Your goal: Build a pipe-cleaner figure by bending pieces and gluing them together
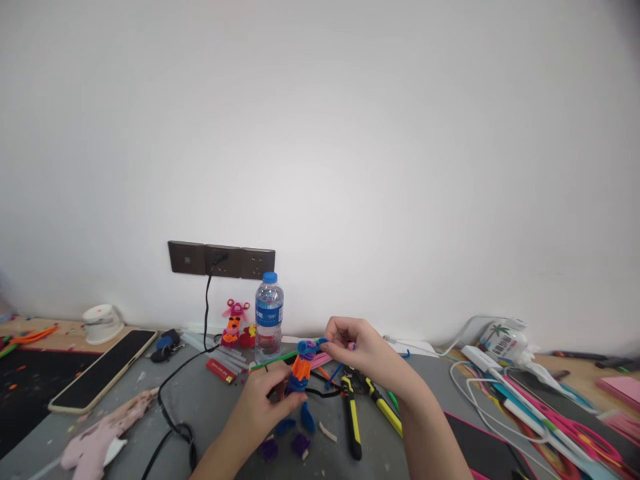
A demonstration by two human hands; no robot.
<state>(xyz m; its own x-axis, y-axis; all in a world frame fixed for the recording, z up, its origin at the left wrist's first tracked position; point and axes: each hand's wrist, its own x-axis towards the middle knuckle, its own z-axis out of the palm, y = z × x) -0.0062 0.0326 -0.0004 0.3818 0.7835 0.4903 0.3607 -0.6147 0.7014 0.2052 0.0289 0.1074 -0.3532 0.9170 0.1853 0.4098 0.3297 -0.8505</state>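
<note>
My left hand is closed around the lower part of a small pipe-cleaner figure with an orange body and a blue head, held upright over the grey table. My right hand pinches at the figure's blue top, with a bit of pink showing between the fingers. Blue and purple fuzzy pieces lie on the table just below the left hand. Yellow-handled pliers lie right of the figure, under my right wrist.
A water bottle and a finished pink-orange figure stand at the wall. A phone, a black cable and a pink glue gun lie left. Pink scissors, white cables and a charger lie right.
</note>
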